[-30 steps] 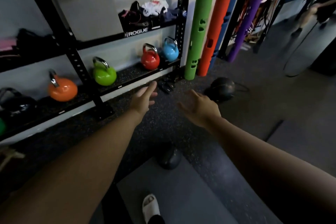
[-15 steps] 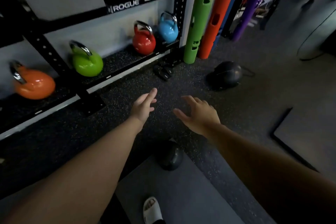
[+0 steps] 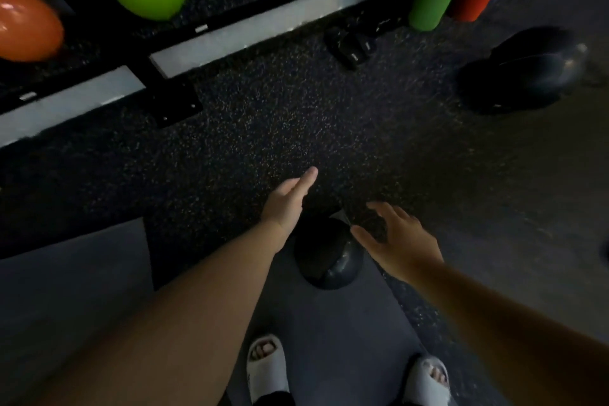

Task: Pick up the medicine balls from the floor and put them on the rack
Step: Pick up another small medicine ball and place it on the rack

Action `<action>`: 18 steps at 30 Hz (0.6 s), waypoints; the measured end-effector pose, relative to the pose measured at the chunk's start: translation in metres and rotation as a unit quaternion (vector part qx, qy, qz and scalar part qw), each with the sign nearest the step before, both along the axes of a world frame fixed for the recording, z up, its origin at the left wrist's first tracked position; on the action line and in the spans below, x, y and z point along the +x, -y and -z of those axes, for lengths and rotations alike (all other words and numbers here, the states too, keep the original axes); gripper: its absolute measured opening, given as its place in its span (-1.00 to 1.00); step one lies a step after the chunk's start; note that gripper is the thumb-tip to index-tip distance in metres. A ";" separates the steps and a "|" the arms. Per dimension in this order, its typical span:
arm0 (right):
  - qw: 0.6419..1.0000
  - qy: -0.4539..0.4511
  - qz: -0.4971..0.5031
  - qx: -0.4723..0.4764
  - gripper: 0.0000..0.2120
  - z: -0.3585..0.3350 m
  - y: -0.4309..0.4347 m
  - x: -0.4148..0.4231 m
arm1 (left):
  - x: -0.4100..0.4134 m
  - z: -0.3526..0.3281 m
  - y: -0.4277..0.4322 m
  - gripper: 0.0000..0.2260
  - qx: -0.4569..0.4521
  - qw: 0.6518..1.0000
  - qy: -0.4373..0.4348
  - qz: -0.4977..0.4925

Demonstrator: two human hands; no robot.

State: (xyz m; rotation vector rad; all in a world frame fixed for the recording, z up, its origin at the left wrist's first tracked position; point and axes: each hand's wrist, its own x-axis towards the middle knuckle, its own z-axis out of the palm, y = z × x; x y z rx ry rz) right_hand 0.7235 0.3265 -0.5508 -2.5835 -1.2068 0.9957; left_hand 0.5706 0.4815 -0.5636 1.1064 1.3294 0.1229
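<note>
Rack (image 3: 211,23) nearer now; speckled floor (image 3: 296,128).

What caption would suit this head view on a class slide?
Both open hands, left hand and right hand, reach down toward a dark ball on the floor, near the rack.

Dim gym: dark speckled rubber floor (image 3: 280,128), grey mat (image 3: 329,333), pale wall strip (image 3: 263,23)
</note>
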 end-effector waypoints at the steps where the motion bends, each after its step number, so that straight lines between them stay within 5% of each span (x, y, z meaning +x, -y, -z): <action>1: 1.000 -0.004 -0.002 -0.009 -0.31 0.029 0.002 0.000 | 0.005 0.029 0.001 -0.42 -0.007 1.000 -0.003 0.002; 10: 0.999 -0.031 -0.006 -0.034 -0.21 0.244 -0.015 -0.006 | 0.008 0.256 -0.011 -0.43 0.000 0.998 -0.057 0.022; 18: 0.997 -0.055 0.000 -0.053 0.06 0.333 -0.046 -0.002 | -0.006 0.351 -0.007 -0.36 -0.086 0.988 -0.130 0.011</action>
